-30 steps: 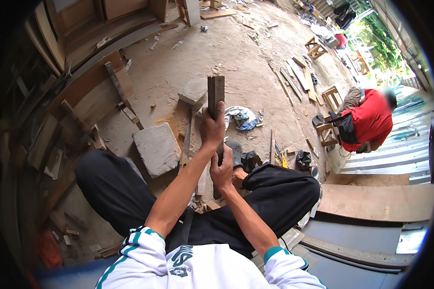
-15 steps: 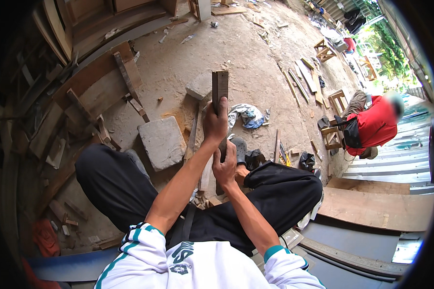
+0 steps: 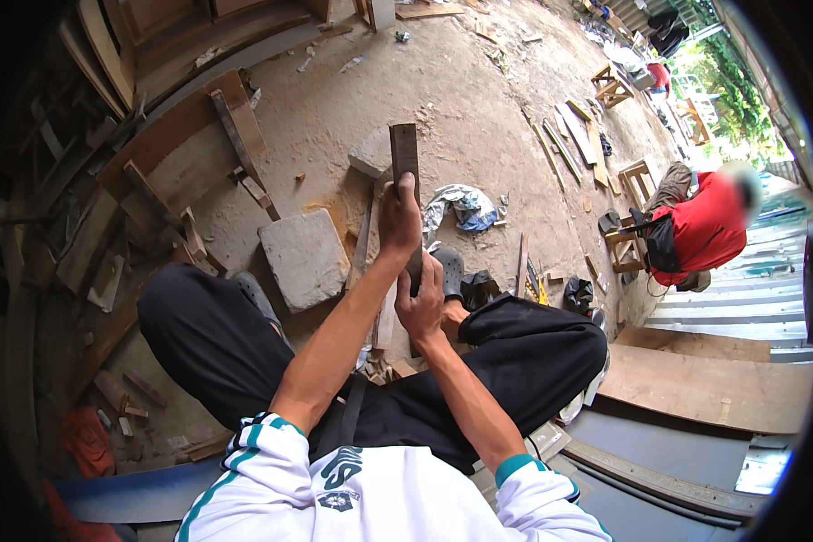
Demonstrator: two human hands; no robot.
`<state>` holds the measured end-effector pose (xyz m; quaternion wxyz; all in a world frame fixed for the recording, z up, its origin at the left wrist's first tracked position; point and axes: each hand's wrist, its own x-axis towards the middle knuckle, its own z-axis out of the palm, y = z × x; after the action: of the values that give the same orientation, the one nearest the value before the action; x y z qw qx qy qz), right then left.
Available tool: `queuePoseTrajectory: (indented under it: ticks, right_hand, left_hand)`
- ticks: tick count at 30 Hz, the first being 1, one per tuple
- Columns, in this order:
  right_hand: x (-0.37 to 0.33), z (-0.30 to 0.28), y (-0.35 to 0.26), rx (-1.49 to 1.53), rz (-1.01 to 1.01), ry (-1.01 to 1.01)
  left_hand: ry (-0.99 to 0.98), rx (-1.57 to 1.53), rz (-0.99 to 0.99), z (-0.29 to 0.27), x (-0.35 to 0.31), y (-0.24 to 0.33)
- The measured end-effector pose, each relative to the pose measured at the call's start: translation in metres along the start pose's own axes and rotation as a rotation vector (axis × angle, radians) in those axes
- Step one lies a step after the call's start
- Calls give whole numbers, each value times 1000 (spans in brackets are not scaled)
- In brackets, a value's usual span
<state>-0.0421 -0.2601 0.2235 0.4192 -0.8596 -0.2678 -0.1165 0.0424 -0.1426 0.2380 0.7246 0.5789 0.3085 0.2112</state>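
Observation:
Held out in front of me is a short dark wooden batten [image 3: 404,149], its long side pointing away from me. My left hand [image 3: 400,219] is closed round its middle, the thumb lying along the upper face. Closer to my body, my right hand [image 3: 421,303] is closed at the near end of the batten, with thumb and fingers on either side. Both palms hide part of the wood. Beyond my left hand, a pale block [image 3: 370,155] lies on the ground, partly behind the batten.
A square concrete slab [image 3: 304,259] lies left of my hands, and a crumpled plastic bag [image 3: 465,208] to their right. Nailed boards [image 3: 190,149] lean at the left. Wood scraps [image 3: 569,135] litter the ground. A person in red [image 3: 700,230] bends over at the right.
The far end of the batten has swung slightly left and turned, showing more of its broad face. Both hands still grip it.

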Motion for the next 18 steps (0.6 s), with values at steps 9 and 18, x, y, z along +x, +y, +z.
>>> queuePoseTrajectory:
  ticks: [9,18]
  right_hand:
    - [-2,0,-1,-22,30,-13]
    - [18,-8,-12,-191,182,-156]
  left_hand:
    - [-31,-24,-19,-1,-3,5]
    - [23,-57,-32,-7,5,-2]
